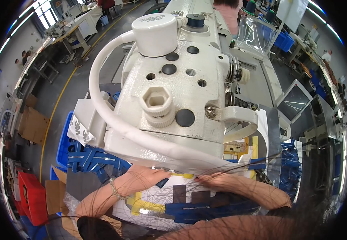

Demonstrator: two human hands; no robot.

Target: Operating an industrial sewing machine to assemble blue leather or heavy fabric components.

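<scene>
A white industrial sewing machine [189, 88] fills the middle, its head hiding the stitching spot. My left hand [145, 177] reaches in from the left, fingers stretched toward that spot. A short dark blue strap end [162, 183] pokes out below its fingers. My right hand [217, 180] comes in from the right, its fingertips by a yellow piece [187, 176] under the head; its fingers are largely hidden. Both hands rest at a white sheet [149, 212] bearing yellow tape [135, 204], dark rectangular patches [179, 193] and a wide blue strap [213, 211].
Piled blue straps [95, 160] lie left of the machine, beside a blue bin [64, 140]. More straps [290, 172] hang at the right. A red crate [32, 199] and cardboard boxes [33, 124] stand on the left floor. A tablet-like screen [295, 102] is at right.
</scene>
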